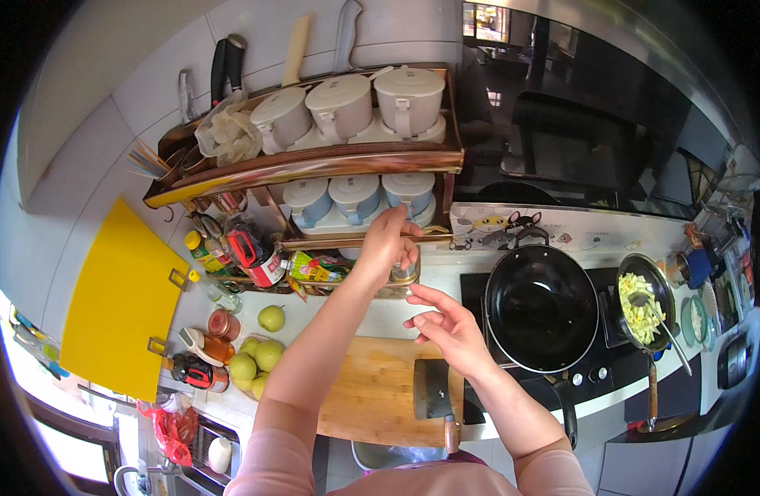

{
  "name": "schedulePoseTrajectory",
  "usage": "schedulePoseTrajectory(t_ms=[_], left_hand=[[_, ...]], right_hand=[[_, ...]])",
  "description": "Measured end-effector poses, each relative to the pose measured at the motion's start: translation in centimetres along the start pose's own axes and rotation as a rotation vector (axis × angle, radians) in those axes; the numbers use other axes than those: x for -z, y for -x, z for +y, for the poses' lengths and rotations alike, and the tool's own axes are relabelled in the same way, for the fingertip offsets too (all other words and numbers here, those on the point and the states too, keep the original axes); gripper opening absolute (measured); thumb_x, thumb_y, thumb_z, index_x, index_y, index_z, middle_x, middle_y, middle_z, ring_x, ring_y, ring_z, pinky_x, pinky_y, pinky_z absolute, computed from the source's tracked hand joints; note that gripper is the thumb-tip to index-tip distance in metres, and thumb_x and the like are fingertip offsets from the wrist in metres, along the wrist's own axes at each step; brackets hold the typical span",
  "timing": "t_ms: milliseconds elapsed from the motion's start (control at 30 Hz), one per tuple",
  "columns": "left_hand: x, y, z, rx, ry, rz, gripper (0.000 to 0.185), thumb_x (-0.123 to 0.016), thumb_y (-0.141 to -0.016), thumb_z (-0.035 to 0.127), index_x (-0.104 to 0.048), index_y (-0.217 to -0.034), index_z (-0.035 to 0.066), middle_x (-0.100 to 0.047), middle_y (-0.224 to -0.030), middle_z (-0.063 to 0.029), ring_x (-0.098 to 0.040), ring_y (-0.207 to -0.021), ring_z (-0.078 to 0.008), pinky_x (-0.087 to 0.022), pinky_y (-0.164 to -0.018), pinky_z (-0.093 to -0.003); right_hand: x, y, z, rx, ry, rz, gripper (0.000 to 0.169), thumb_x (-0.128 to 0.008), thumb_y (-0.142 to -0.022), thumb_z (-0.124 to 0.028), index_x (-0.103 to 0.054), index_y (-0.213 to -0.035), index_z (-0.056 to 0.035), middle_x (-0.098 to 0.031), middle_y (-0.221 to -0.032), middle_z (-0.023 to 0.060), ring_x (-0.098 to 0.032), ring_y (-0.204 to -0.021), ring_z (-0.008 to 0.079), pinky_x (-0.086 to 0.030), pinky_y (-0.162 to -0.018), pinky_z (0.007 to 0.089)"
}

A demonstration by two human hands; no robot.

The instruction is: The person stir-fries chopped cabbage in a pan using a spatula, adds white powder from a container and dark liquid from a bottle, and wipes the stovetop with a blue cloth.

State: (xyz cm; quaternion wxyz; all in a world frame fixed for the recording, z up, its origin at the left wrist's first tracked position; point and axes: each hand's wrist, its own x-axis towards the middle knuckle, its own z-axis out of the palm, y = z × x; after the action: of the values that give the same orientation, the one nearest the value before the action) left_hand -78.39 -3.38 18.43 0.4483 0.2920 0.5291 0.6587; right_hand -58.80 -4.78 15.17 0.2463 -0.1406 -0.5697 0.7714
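My left hand (pixel 386 248) is in front of the lower rack shelf, fingers loosely bent and apart. Its fingertips overlap the view of the rightmost blue seasoning canister (pixel 408 186); whether they touch it I cannot tell. Two more lidded canisters, a middle one (pixel 355 195) and a left one (pixel 308 201), stand beside it. My right hand (pixel 451 328) hovers above the counter's back part and cutting board, with fingers apart and nothing in them. Below it, a cleaver (pixel 433 390) lies on the wooden cutting board (pixel 367 387), its wooden handle towards me.
A black wok (pixel 541 304) sits on the stove (pixel 609 356). To its right, a smaller pan (pixel 625 263) holds chopped pale-green food and a ladle (pixel 639 300). Green fruit (pixel 268 355) and sauce bottles (pixel 200 372) stand left. Grey canisters (pixel 339 102) line the upper shelf.
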Motion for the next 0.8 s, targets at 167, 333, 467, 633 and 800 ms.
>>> schedulePoseTrajectory(t_ms=[167, 333, 467, 633, 800], left_hand=[[-0.7, -1.1, -1.0, -0.082, 0.082, 0.064, 0.038, -0.047, -0.100, 0.035, -0.048, -0.115, 0.001, -0.054, -0.086, -0.0100, -0.053, -0.058, -0.0145, -0.034, -0.049, -0.0272], [-0.9, 3.8, -0.4, -0.121, 0.061, 0.081, 0.032, -0.045, -0.101, 0.035, -0.050, -0.109, 0.004, -0.054, -0.081, -0.0054, -0.051, -0.056, -0.0117, -0.032, -0.045, -0.0249], [-0.2, 9.3, -2.3, -0.055, 0.025, 0.051, 0.033, -0.040, -0.103, 0.036, -0.049, -0.106, 0.004, -0.050, -0.074, -0.0030, -0.049, -0.048, -0.0104, -0.029, -0.039, -0.0231], [-1.0, 15.8, -5.5, 0.122, -0.006, -0.004, 0.029, -0.038, -0.102, 0.032, -0.049, -0.099, 0.005, -0.049, -0.068, -0.0023, -0.047, -0.045, -0.0099, -0.026, -0.038, -0.0229], [-4.3, 20.8, -7.8, 0.181, -0.051, -0.102, 0.025, -0.038, -0.101, 0.025, -0.050, -0.101, 0.003, -0.050, -0.069, -0.0022, -0.046, -0.048, -0.0087, -0.030, -0.042, -0.0213]], right_hand=[[1.1, 1.9, -0.8, 0.043, 0.009, 0.059, 0.049, -0.060, -0.093, -0.008, -0.044, -0.140, -0.0071, -0.053, -0.128, 0.0086, -0.063, -0.099, 0.0130, -0.051, -0.075, 0.0252], [2.3, 3.9, -1.9, 0.116, 0.044, 0.156, 0.049, -0.060, -0.092, -0.007, -0.045, -0.139, -0.0060, -0.054, -0.127, 0.0085, -0.063, -0.097, 0.0126, -0.051, -0.073, 0.0245], [3.7, 5.2, -3.2, 0.194, 0.132, 0.236, 0.048, -0.062, -0.091, -0.005, -0.048, -0.136, -0.0049, -0.057, -0.122, 0.0075, -0.061, -0.093, 0.0098, -0.051, -0.072, 0.0240], [4.3, 7.5, -4.9, 0.246, 0.504, 0.331, 0.041, -0.063, -0.088, -0.006, -0.056, -0.129, -0.0079, -0.061, -0.109, 0.0062, -0.060, -0.088, 0.0094, -0.050, -0.070, 0.0224], [4.9, 11.4, -6.6, 0.299, 0.858, 0.258, 0.032, -0.068, -0.086, -0.012, -0.064, -0.118, -0.0083, -0.060, -0.098, 0.0075, -0.062, -0.073, 0.0128, -0.049, -0.061, 0.0248]])
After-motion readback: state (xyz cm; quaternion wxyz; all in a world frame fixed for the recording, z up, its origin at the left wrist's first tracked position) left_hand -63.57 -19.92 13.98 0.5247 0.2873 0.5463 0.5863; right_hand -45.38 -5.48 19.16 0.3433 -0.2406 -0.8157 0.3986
